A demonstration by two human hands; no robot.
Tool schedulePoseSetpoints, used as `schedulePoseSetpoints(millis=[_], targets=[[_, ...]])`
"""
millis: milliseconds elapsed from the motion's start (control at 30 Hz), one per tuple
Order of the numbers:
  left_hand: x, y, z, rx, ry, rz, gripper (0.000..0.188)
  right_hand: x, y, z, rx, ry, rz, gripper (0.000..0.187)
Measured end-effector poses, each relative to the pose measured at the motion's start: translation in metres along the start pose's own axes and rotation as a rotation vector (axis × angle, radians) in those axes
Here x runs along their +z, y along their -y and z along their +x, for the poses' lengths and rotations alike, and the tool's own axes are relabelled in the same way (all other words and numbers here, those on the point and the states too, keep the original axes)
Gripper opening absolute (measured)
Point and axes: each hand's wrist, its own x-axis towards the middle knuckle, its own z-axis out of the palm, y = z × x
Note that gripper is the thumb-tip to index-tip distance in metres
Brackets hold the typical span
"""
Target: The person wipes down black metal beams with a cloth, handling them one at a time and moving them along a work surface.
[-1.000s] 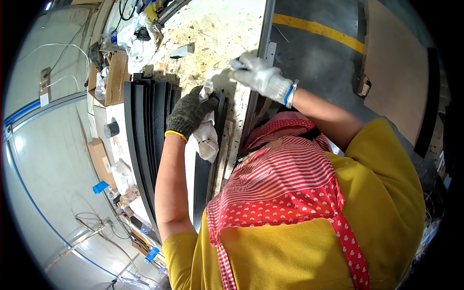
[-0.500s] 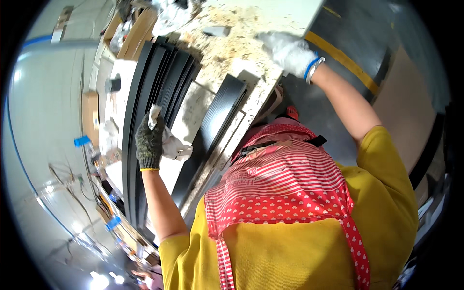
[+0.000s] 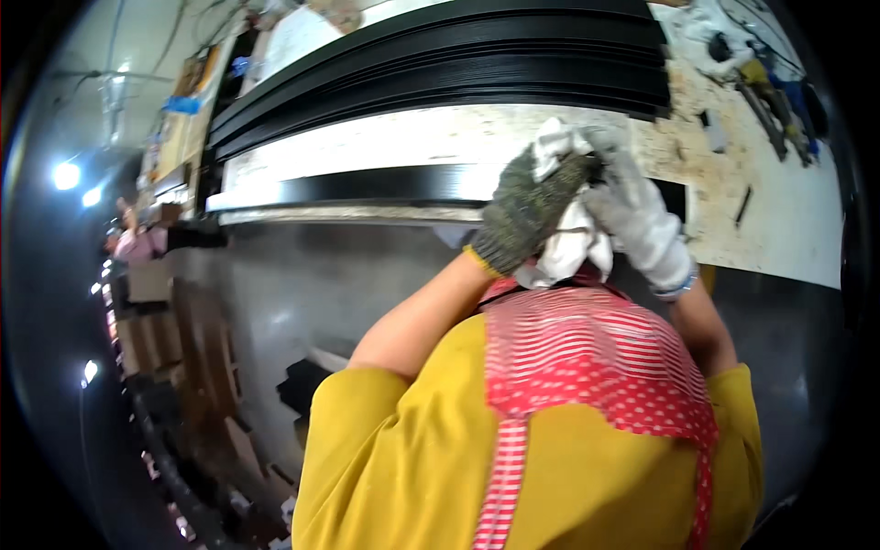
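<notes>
Right hand (image 3: 643, 218) has come over to left hand (image 3: 530, 206) | white cloth (image 3: 570, 246) – crumpled, loose folds hanging – between both hands, by glossy black strip (image 3: 385, 186) | left fingers grasp cloth; right fingers, I cannot tell

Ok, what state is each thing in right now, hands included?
Left hand: dark-gloved, closed on the cloth.
Right hand: white-gloved, up against the cloth and left glove; grip unclear.
White cloth: crumpled, lower part hanging.
Black profiles: lying side by side.
Single black strip: lying apart along the near edge, partly covered.
Worktable: marked with dark specks.
</notes>
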Motion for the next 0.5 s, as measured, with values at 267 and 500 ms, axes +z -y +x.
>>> schedulePoseSetpoints(millis=[267, 500], targets=[[-0.175, 0.098, -0.101, -0.229, -0.161, 0.533, 0.04, -0.154, -0.068, -0.013, 0.563, -0.632, -0.25, 0.027], [-0.192, 0.133, -0.105, -0.184, 0.028, 0.938, 0.066, -0.198, -0.102, -0.024, 0.779, -0.217, -1.014, 0.08]])
